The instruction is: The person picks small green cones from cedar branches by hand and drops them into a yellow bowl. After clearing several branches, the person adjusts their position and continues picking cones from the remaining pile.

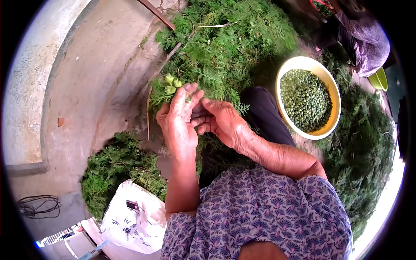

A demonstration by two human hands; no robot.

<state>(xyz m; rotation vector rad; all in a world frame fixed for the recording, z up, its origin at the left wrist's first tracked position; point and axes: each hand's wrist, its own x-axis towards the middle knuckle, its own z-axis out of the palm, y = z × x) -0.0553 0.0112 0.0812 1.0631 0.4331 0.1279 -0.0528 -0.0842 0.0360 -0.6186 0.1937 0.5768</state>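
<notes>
My left hand (178,123) is raised in the middle of the view, with its thumb and fingers closed on a green sprig (171,84) that bears several pale green, knobbly cones. The sprig sticks out past the fingertips. Close beside it, my right hand (225,123) has its fingers curled in toward the left palm. What lies between the right fingertips, if anything, is hidden or too small to name. Behind both hands spreads a large heap of feathery green branches (242,39).
A yellow basin (337,93) of small green cones stands to the right by my dark-trousered knee. At upper right a person (368,41) sits near a green basin (379,80). More branches (121,169), a white sack (134,229) with a phone (132,205), and a black cable (39,206) lie left.
</notes>
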